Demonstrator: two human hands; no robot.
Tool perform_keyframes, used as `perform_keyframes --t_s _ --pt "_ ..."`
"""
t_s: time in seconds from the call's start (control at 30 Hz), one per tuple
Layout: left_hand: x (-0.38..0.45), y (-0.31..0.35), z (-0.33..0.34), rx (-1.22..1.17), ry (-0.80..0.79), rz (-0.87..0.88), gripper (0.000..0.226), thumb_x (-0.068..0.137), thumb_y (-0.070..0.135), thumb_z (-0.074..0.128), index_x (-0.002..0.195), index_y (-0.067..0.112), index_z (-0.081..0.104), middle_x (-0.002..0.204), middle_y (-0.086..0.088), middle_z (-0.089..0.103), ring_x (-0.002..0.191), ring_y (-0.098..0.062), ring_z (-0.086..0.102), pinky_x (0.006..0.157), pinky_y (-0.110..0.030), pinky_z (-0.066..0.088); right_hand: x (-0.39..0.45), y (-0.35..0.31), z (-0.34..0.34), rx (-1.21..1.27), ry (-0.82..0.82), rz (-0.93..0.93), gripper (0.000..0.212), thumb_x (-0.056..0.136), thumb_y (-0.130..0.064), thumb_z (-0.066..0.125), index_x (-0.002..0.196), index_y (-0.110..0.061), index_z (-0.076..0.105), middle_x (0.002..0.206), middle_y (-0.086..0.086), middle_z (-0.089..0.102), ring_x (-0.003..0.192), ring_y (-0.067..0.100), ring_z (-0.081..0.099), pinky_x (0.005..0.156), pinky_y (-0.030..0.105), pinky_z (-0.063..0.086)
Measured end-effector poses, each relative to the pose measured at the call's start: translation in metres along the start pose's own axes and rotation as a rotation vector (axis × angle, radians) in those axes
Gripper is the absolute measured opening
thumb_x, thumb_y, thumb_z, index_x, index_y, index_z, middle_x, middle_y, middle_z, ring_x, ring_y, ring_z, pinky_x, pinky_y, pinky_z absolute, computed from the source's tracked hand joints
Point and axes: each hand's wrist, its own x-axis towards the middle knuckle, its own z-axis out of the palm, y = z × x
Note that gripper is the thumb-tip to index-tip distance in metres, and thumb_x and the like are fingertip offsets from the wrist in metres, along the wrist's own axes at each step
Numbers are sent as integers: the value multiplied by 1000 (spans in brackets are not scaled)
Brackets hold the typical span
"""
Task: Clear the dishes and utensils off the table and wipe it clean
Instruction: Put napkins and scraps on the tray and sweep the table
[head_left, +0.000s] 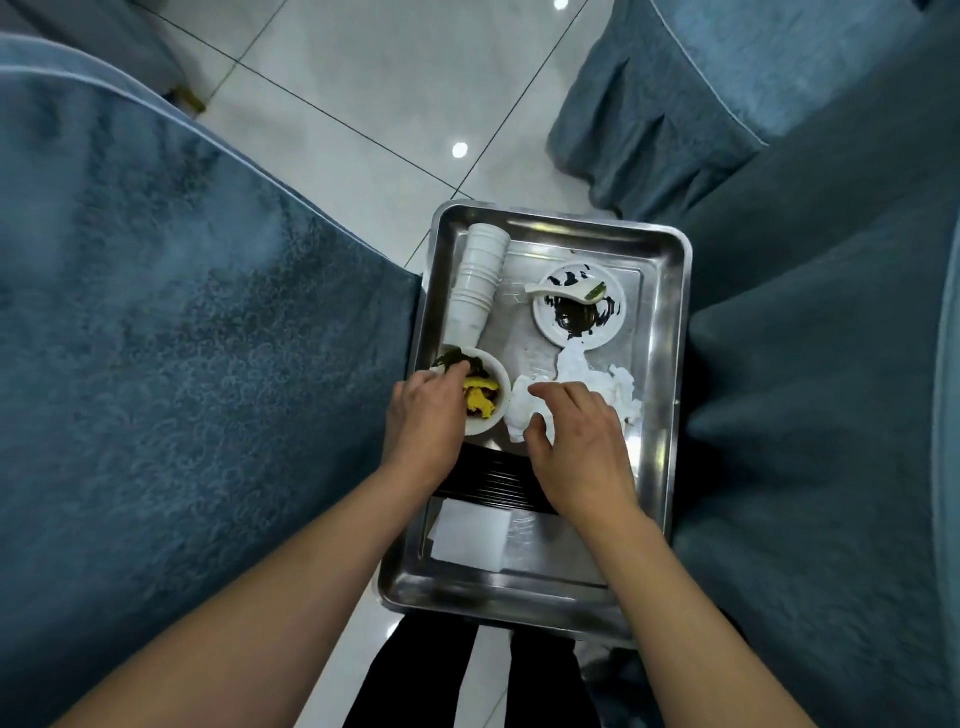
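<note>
Head view, left hand: the left hand (426, 415) has its fingers curled over the near rim of the small white bowl (480, 395) and holds it; fingertips reach inside, next to the food scraps.
Right hand: the right hand (579, 441) lies with relaxed, spread fingers on the crumpled napkins (587, 384); it presses them and does not clearly pinch them.
Bowl handling: I judge it stiff, breakable and a little greasy, so a hold on the rim with the thumb outside is safest, keeping it level.
Napkins handling: soft and very light; they can be gathered in one handful.
Hand pose: both forearms come from the lower edge, palms down, wrists nearly straight.
Place: bowl and napkins are in the metal tray (670, 395), bowl at its left side, napkins just beside.
Farther on tray: stacked paper cups (475, 283) lying down, a dirty plate (579, 306) with a spoon (563, 288) on it.
Around: blue cloth (182, 338) on both sides.
</note>
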Motion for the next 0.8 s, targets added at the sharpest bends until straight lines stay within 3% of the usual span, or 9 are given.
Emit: perform_keyframes --t_s 0.17,0.23,0.33,0.4,0.47,0.63,0.8 --pt "-8 -7 -9 57 55 72 29 100 24 61 128 24 65 114 -8 71 105 -27 62 87 -37 46 0 -7 -8 -27 8 18 27 91 -13 62 118 -15 65 107 5 65 94 26 57 88 39 45" --pt "-8 -9 -11 69 29 89 34 98 20 63 132 25 63 124 -9 67 115 -28 58 93 -38 45 0 -9 -11 -13 10 19 28 90 -6 62 117 -14 66 105 6 64 92 27 58 84 39 47" --pt "-12 -4 -17 164 37 194 43 93 14 68 135 20 61 155 -9 45 139 -30 42 108 -45 39 0 -13 -14 2 31 13 34 82 9 63 111 -10 67 98 9 61 86 30 58 68 37 47" --pt "-16 0 -26 169 70 209 38 99 21 57 137 19 58 149 -5 52 140 -30 42 109 -46 37 -2 -17 -19 -28 65 12 39 76 13 65 108 -9 68 94 10 61 83 31 58 64 34 42" --pt "-25 6 -38 176 96 231 39 100 21 54 139 19 56 134 -3 65 135 -29 48 108 -45 38 -5 -23 -27 -50 94 9 43 72 15 65 108 -10 69 96 9 63 82 31 59 69 36 46" --pt "-53 24 -78 153 96 266 37 93 24 63 130 19 63 151 -9 48 139 -32 43 112 -49 34 -21 -40 -58 -102 113 35 41 75 -2 66 113 -16 68 111 3 67 98 29 59 87 43 44" --pt "-80 51 -123 133 170 362 28 86 23 67 114 18 69 127 -9 63 123 -30 53 103 -47 41 -47 -53 -105 -103 176 95 40 82 -14 63 122 -17 64 119 2 64 107 26 58 94 41 44"
